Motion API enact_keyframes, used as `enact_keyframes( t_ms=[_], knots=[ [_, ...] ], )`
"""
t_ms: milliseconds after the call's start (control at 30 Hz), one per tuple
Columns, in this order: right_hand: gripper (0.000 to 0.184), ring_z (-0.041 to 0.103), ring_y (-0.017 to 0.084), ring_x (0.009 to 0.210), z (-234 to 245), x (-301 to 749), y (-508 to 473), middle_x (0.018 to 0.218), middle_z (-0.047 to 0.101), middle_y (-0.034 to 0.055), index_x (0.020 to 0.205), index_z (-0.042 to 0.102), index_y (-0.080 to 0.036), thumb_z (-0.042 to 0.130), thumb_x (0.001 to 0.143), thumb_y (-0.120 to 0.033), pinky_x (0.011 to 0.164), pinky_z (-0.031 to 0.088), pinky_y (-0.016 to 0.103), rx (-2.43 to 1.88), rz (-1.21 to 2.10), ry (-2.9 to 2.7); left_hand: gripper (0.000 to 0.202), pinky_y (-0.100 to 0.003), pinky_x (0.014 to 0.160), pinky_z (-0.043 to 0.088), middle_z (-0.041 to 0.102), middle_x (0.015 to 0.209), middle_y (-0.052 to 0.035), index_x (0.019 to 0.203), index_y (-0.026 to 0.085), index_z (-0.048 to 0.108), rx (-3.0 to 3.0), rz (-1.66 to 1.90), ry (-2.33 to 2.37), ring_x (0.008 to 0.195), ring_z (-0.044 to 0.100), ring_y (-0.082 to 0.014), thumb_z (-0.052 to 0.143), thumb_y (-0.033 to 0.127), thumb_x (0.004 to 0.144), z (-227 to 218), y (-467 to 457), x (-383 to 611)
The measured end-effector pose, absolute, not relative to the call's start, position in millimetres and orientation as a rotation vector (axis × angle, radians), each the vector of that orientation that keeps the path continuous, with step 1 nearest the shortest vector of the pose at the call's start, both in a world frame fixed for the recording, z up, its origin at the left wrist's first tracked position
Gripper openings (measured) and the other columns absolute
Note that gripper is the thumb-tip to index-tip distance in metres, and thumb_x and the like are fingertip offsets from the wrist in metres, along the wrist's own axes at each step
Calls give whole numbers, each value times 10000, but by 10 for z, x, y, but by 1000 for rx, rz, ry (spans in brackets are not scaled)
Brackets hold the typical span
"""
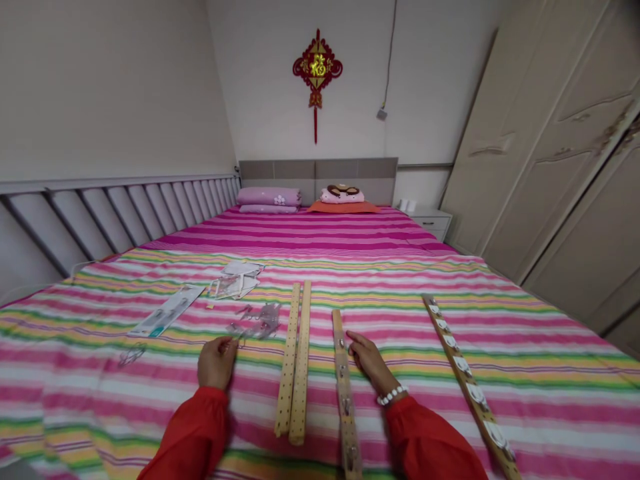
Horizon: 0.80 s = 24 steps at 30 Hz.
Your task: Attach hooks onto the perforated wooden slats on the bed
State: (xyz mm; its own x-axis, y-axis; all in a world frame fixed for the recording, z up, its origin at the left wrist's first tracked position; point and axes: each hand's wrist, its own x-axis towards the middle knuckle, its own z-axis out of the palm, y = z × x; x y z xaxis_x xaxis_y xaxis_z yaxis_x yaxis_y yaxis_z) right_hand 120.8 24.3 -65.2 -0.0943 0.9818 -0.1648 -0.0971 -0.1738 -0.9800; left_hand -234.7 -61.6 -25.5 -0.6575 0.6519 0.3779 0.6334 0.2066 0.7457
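Note:
My left hand (217, 362) is closed in a pinch on something small that I cannot make out, just below a clear plastic bag of small metal parts (257, 322). My right hand (369, 359) rests with its fingertips against a wooden strip with metal hooks (345, 390) lying lengthways on the striped bedspread (525, 353). Between my hands lie two plain perforated wooden strips (295, 363) side by side. A third strip, fitted with several metal hooks (467, 380), lies to the right. Both sleeves are red, and a white bead bracelet is on the right wrist.
Opened packaging and paper sheets (235, 280), a flat blister card (167, 310) and a small wire piece (131, 355) lie at left. Pillows (270, 198) sit by the headboard. A wardrobe (565, 173) stands on the right, a nightstand (430, 219) beside it.

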Motion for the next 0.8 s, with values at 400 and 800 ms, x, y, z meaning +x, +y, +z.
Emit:
enact_keyframes(
  t_ms=[400,800],
  knots=[
    [526,311,63,338,-593,1209,181,480,535,-56,1094,637,-85,561,593,-227,371,179,213,-1146,1445,-1022,152,-134,546,461,662,656,19,739,149,672,285,1890,1379,575,579,-52,704,77,609,122,-710,-1877],
    [319,342,50,339,-399,1256,100,519,548,-48,799,685,-143,718,612,-399,341,182,195,-1021,1398,-920,420,-174,558,455,708,693,-18,823,135,719,760,1365,1273,590,599,-85,854,326,475,323,-555,-1002]
  ],
)
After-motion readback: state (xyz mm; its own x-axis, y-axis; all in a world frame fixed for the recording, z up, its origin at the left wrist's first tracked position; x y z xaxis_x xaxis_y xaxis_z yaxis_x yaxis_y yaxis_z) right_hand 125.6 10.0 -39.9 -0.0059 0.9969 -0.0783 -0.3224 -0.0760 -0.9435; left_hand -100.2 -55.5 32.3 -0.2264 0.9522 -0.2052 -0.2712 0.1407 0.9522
